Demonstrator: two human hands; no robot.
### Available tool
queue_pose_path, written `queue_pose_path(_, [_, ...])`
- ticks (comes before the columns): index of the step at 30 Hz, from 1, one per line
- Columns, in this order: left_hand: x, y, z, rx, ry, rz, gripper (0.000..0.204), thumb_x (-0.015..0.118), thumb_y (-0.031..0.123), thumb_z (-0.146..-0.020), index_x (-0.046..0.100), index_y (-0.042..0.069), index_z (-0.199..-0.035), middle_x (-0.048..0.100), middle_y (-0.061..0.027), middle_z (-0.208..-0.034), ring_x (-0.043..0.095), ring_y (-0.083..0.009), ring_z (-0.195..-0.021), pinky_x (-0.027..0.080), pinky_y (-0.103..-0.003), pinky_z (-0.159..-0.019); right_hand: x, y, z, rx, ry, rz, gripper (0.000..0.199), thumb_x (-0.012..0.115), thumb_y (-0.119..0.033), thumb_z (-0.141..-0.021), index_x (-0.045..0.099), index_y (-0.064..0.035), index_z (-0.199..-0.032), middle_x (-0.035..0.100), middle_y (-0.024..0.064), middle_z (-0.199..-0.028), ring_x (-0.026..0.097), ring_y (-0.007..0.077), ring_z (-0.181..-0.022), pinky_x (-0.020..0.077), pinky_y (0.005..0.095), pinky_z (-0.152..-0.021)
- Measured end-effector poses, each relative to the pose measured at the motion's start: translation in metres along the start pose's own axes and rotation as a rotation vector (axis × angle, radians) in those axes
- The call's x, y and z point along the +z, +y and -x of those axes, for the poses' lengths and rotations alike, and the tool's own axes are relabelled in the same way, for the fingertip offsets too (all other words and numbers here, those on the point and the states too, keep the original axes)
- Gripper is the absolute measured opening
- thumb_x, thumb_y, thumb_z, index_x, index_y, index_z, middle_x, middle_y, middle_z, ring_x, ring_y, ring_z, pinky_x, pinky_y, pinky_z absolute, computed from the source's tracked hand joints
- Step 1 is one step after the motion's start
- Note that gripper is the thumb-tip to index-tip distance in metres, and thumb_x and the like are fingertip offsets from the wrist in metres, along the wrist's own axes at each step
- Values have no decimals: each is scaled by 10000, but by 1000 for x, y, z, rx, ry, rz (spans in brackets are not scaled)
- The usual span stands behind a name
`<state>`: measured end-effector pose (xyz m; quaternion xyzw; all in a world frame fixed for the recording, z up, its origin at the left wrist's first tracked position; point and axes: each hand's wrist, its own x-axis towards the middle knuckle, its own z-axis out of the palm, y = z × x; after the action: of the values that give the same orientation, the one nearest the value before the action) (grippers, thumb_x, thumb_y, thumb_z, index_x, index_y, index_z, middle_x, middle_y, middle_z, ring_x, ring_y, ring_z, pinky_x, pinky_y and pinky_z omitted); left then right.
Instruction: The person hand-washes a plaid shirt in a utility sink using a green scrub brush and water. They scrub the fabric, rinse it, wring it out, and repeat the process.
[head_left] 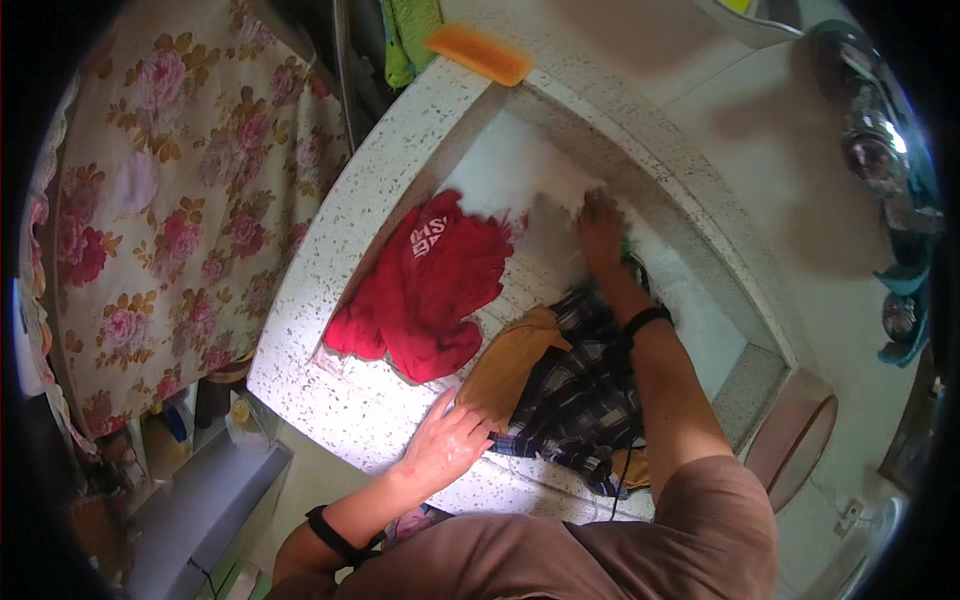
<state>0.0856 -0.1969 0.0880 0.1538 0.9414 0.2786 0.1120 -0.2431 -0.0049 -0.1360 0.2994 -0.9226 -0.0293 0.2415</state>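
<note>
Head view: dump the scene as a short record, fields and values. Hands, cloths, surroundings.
left hand: at the near edge of the tan cloth, touching it; grip unclear
right hand: blurred, beyond the plaid cloth; grip unclear
red cloth: bunched, left of the tan cloth
sink: speckled, pale
on far rim: orange block
left side: floral curtain

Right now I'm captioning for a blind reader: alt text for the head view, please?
The left hand touches tan and plaid cloth in a speckled basin; the right hand, blurred, extends beyond it. Red clothing lies to the left.
</note>
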Motion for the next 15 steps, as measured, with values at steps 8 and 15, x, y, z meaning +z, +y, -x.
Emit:
queue_pose_path(8, [8,-7,14,-63,-158,210,381,671,238,-811,612,62,-1144,601,-77,-1178,512,-232,-1192,350,-421,-1081,-190,-109,42,-389,-486,-941,362,635,-247,-808,642,-54,-1113,559,243,-1212,529,400,-1117,401,531,-951])
queue_pose_path(15, [2,-13,11,4,-158,99,349,621,232,-858,631,59,-1161,600,-81,-1267,514,-227,-1236,332,-426,-1095,-114,-52,32,-213,-497,-572,393,635,-307,-828,616,-105,-1163,555,197,-1241,543,399,-1074,433,532,-892])
